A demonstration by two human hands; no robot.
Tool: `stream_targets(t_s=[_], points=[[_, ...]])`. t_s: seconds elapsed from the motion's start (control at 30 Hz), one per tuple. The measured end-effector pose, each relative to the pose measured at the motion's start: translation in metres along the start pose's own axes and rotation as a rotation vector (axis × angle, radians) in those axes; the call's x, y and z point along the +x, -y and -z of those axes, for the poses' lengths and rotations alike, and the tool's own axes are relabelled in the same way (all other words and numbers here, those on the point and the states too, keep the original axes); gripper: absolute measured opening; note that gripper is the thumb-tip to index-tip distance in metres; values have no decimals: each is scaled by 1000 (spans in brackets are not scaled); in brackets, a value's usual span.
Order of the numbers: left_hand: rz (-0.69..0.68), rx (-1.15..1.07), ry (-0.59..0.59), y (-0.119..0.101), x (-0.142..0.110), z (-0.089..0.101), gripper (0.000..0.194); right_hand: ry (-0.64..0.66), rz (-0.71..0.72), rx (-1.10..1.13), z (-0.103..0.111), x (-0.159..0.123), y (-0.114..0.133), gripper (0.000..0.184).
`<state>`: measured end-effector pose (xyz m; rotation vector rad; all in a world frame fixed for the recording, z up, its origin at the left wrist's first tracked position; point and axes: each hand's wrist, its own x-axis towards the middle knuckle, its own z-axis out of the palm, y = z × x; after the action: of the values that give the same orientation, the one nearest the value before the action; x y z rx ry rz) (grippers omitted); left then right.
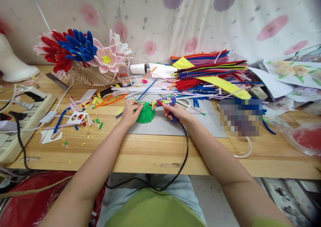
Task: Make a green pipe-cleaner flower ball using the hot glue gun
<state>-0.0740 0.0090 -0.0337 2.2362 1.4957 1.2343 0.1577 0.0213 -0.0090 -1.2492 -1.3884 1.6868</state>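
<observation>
My left hand (130, 113) is closed on a green fuzzy piece (146, 116), round and ribbed like a skirt of pipe cleaners. A thin wire stem (126, 90) slants up and left from near those fingers. My right hand (175, 111) grips a purple hot glue gun (172, 101), its yellow and red front end pointing left. The nozzle is at the right upper side of the green piece; whether they touch, I cannot tell. A black cord (187, 143) loops down from the glue gun toward my lap. Beneath both hands lies a grey cutting mat (163, 128).
Bundles of coloured pipe cleaners (208, 66) lie at the back right. Pipe-cleaner flowers (77, 46) stand at the back left. Scraps and paper cutouts (77, 117) litter the left side, beside a power strip (37, 116). White-handled scissors (184, 103) rest behind my right hand.
</observation>
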Motion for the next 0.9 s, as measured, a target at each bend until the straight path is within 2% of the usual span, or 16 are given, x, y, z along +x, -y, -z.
stream_targets(t_s=[0.9], points=[[-2,20,15,-1,0,1,25,18,17,-28,-1,-7,3,47]])
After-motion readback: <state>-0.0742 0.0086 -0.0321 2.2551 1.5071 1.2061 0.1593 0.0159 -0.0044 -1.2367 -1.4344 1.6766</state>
